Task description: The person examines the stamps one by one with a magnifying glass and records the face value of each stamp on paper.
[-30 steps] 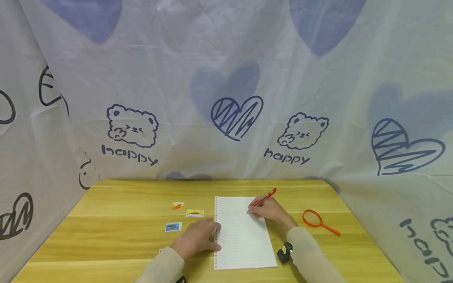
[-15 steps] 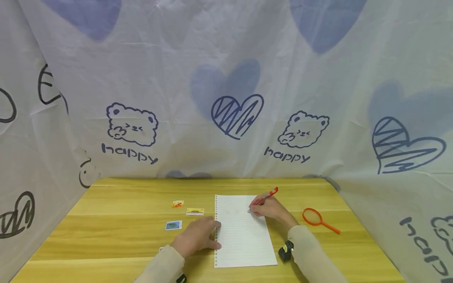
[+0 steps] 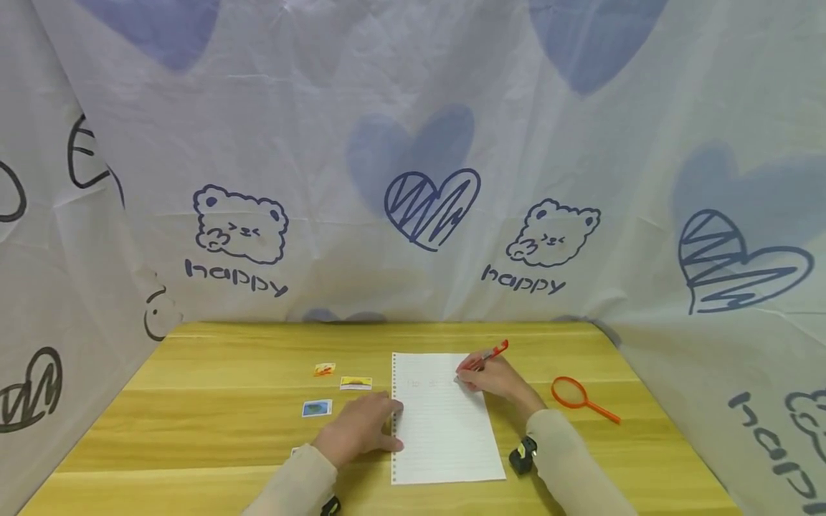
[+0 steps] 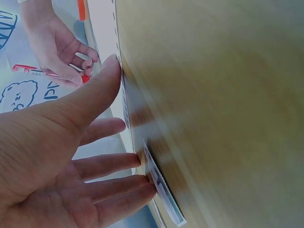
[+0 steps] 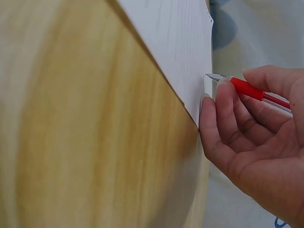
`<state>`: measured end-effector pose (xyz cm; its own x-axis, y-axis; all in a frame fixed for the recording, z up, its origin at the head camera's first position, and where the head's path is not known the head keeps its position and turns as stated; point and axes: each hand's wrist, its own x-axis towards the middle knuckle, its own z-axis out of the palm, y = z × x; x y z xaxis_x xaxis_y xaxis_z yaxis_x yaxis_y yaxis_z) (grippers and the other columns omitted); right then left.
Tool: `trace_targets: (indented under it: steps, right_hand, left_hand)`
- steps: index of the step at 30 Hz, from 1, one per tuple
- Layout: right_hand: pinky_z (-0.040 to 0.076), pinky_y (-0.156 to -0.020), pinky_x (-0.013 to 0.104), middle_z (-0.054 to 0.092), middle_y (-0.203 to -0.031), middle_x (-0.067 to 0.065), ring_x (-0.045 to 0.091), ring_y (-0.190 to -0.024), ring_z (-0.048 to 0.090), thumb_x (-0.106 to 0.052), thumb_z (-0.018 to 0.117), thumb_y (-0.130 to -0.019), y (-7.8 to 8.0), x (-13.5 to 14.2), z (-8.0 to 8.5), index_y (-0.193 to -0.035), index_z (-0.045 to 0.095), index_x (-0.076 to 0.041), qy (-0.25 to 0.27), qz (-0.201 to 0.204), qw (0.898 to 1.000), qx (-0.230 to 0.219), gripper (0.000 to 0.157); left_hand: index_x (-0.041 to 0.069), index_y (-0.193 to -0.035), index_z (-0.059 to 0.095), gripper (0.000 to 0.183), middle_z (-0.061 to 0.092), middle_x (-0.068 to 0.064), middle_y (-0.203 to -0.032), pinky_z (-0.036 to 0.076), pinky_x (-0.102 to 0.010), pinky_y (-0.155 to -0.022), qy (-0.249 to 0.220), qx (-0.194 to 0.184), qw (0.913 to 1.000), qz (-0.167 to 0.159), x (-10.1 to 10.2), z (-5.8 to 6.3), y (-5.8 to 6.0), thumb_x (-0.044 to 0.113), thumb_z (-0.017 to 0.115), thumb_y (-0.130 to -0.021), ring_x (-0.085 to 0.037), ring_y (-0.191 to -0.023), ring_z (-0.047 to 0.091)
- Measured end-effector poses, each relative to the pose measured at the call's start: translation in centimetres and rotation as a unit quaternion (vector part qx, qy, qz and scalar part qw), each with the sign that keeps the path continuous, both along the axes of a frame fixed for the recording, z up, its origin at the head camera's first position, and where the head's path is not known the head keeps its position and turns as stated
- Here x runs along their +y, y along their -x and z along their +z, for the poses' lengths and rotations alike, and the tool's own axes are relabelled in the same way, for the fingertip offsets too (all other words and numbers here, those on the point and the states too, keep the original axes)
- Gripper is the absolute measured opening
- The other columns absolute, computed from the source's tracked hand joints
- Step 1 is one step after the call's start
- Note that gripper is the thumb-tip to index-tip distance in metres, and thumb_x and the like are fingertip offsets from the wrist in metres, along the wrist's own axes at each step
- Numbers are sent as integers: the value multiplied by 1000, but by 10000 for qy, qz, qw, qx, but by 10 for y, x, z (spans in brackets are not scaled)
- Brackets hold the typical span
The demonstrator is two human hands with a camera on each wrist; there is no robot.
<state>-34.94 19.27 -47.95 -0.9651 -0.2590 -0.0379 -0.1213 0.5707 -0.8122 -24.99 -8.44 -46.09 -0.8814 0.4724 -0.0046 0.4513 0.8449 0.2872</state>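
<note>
A lined sheet of paper (image 3: 442,437) with a row of punched holes lies on the wooden table, faint red writing near its top. My right hand (image 3: 492,376) pinches a red pen (image 3: 493,352) between thumb and fingers. In the right wrist view the metal tip of the pen (image 5: 244,88) is at the surface of the paper (image 5: 166,47). My left hand (image 3: 361,428) rests along the left edge of the sheet, thumb and fingers spread. Close by its fingertips in the left wrist view lies a small stamp-like card (image 4: 164,190).
Left of the paper lie small picture cards: an orange one (image 3: 325,369), a yellow one (image 3: 355,383) and a blue one (image 3: 317,408). Another is mostly hidden by the left sleeve. An orange magnifying glass (image 3: 584,399) lies to the right. A printed curtain (image 3: 335,215) surrounds the table.
My right hand and the pen have shifted slightly to the right along the written line. Red marks show more clearly on the paper. My left hand stays on the sheet's edge.
</note>
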Motion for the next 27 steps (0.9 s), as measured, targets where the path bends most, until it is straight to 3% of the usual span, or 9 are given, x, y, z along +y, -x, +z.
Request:
trace_targets:
  steps: [14, 19, 27]
  right_hand:
    - [58, -71, 27, 74, -86, 4, 12, -74, 64, -12, 73, -94, -1, -1, 1, -99, 75, -3, -92, -46, 9999, -36, 10]
    - [58, -72, 26, 74, -86, 4, 13, -74, 65, -12, 72, -93, -2, -2, 3, -97, 75, -5, -107, -235, 9996, -85, 8]
    - [57, -72, 26, 76, -93, 7, 13, -75, 65, -15, 72, -95, -3, 1, 3, -104, 75, -7, -184, -35, 9998, 36, 12]
  left_hand:
    - [3, -126, 69, 62, 69, -10, -109, 57, -46, -89, 1, 35, 10000, -31, -1, 3, -1, 35, 90, -76, -27, -98, 66]
    - [3, -126, 69, 62, 69, -10, -109, 56, -46, -89, 11, 50, 10000, -50, -1, 2, 0, 35, 90, -77, -27, -99, 66]
    - [3, -127, 69, 63, 70, -11, -112, 56, -47, -92, -4, -12, 10000, -19, -1, 1, 1, 35, 90, -77, -29, -102, 66]
